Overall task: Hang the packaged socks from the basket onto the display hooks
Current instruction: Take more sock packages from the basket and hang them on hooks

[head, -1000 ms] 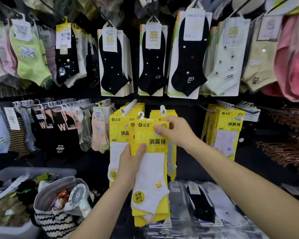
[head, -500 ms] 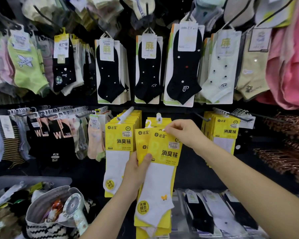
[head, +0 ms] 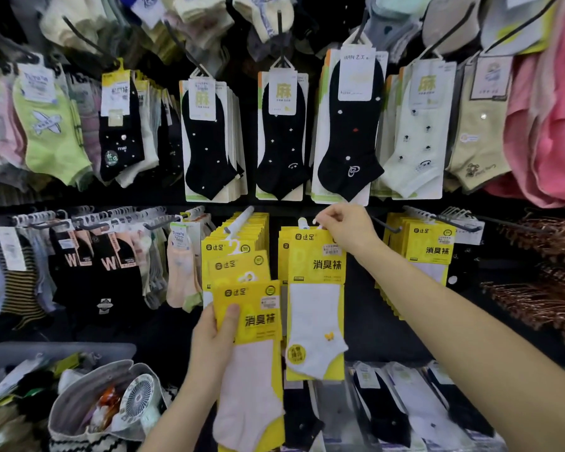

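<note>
My right hand [head: 348, 228] pinches the top of a yellow sock pack with a white sock [head: 317, 305] at the white-tipped display hook [head: 303, 222], where it hangs in front of more yellow packs. My left hand [head: 214, 337] grips a stack of yellow packs [head: 252, 321], a pale pink sock in front, lower and to the left. A second white hook [head: 240, 220] carries a full row of yellow packs [head: 238, 243]. The grey basket [head: 10, 357] sits at the lower left with loose packs in it.
Black and pale socks on cards [head: 209, 138] hang in the row above. Another yellow row [head: 428, 249] hangs on the right, beside bare copper hangers [head: 535, 295]. A striped bag with a small white fan [head: 137, 396] stands at the bottom left. Bagged socks [head: 405, 396] lie below.
My right hand has lifted the white-sock pack up to the hook and away from the stack. My left hand has lowered the remaining packs to the left. The camera has tilted up.
</note>
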`<state>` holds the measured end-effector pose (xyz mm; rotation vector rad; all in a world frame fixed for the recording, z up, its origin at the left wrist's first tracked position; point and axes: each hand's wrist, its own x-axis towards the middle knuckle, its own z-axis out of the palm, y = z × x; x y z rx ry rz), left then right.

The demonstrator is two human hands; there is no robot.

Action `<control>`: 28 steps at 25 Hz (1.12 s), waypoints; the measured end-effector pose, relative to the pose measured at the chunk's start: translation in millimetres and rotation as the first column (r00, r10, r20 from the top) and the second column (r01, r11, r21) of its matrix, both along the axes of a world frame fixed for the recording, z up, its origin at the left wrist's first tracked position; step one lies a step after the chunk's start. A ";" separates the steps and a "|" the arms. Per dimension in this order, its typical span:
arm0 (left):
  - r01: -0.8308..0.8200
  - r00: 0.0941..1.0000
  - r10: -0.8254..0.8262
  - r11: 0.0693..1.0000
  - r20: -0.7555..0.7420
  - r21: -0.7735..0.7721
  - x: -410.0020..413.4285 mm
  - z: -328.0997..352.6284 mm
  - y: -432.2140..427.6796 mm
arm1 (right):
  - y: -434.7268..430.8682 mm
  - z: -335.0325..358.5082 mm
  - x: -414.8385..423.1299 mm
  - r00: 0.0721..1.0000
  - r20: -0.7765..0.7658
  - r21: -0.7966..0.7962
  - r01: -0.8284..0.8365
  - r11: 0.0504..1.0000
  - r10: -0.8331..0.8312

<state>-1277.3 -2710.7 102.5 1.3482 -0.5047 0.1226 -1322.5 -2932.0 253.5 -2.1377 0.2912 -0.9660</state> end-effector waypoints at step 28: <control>0.287 0.952 -0.298 0.949 -0.073 -0.133 -15.6 21.6 -37.6 | 22.4 -49.2 -37.2 0.957 -0.086 0.232 -0.251 0.940 0.277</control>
